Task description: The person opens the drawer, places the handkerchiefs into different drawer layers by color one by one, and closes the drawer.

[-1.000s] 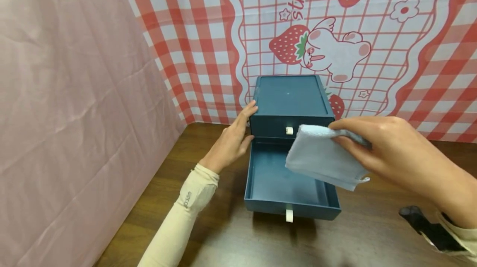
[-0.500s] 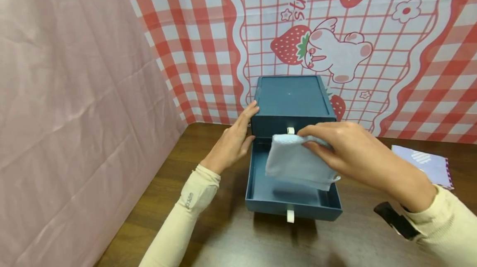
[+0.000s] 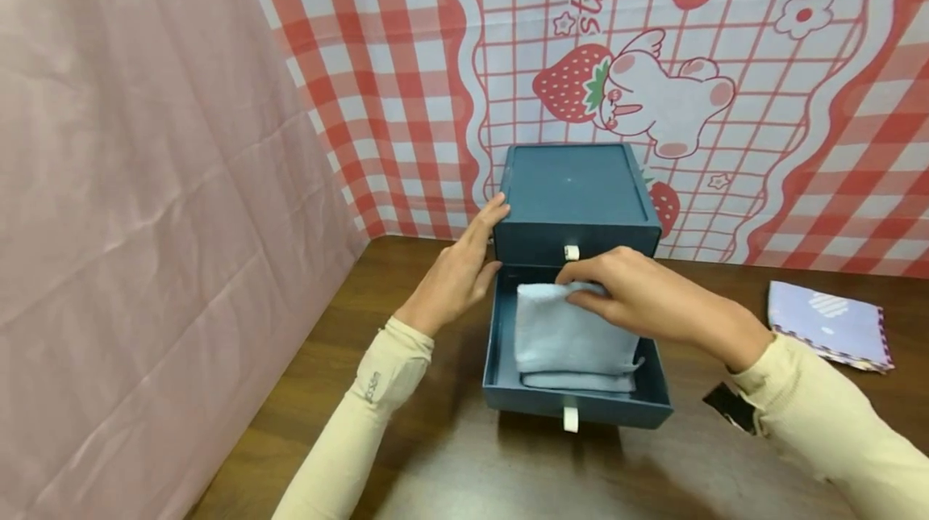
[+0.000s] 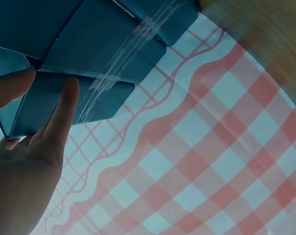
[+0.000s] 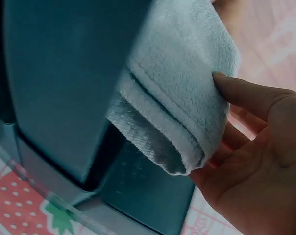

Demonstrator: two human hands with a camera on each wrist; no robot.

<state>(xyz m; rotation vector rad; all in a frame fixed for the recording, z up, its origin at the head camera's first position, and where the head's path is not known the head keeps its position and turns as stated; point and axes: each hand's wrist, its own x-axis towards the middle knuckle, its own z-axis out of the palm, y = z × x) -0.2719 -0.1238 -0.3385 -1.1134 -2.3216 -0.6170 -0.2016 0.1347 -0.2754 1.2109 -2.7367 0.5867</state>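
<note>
The left sleeve (image 3: 341,439) is cream with small dark lettering (image 3: 373,386), the right sleeve (image 3: 835,415) cream too.

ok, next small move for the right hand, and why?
Probably have the right hand lay the light-blue cloth flat in the open drawer: the cloth's lower part is inside, its upper edge is pinched up, and the left hand rests against the drawer unit.

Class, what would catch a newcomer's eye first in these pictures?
Probably the red-and-white backdrop behind, with its printed strawberries. Then the dark blue box in front of it, where the right hand holds a pale blue cloth at the pulled-out lower drawer.
</note>
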